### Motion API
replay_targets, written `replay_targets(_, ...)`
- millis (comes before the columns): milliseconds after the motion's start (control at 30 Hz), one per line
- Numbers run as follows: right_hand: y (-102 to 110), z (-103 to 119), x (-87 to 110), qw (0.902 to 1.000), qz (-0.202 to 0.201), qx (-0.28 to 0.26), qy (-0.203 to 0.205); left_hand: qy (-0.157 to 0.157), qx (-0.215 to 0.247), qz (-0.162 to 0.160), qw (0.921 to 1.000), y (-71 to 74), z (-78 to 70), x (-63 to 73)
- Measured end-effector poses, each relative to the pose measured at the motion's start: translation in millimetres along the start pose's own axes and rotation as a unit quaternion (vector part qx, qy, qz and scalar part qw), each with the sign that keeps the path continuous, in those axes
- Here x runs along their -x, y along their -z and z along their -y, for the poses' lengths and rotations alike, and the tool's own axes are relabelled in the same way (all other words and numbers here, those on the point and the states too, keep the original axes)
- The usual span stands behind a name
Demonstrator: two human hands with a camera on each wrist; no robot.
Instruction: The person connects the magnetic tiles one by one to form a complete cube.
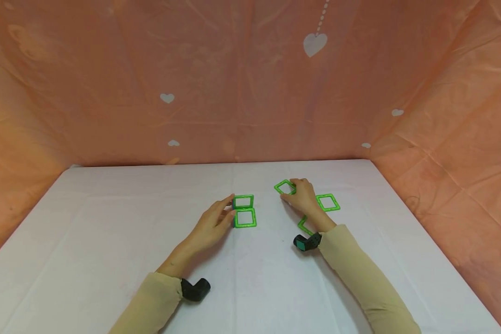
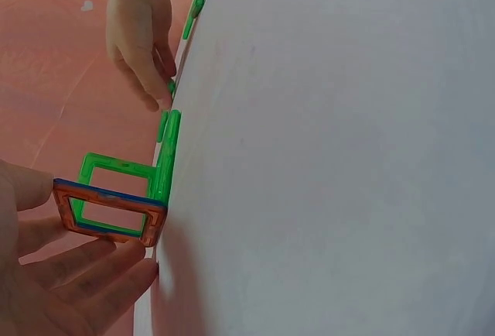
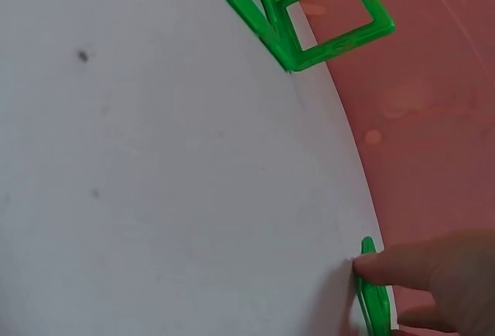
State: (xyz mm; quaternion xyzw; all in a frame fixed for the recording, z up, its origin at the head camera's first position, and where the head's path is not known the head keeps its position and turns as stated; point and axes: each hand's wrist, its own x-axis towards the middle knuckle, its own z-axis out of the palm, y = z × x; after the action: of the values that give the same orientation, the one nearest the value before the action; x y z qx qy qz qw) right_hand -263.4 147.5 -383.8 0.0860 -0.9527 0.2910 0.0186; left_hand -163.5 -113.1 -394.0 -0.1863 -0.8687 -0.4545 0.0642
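1. Right hand [image 1: 304, 197], near the far edge of the white surface [image 1: 87, 232], pinches a green plastic square frame [image 1: 280, 183].
2. Left hand [image 1: 212, 225], with wide room at its left, holds between thumb and fingers a red plastic square frame [image 2: 156, 222].

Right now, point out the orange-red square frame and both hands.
Orange-red square frame [image 2: 104, 197], left wrist view: upper bar.
Left hand [image 1: 208, 226], head view: back of hand.
Right hand [image 1: 304, 196], head view: back of hand.
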Motion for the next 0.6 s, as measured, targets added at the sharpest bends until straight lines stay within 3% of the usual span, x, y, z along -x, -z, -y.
replay_targets(267,3.8,-0.5,2.4,0.9996,0.012,-0.016,-0.019,-0.001,0.001,-0.001,1.0,-0.1,-1.5,-0.3)
replay_targets(600,1.7,-3.5,6.2,0.9979,0.044,-0.046,0.009,0.029,0.001,0.025,0.9993,2.1,-4.6,-0.1)
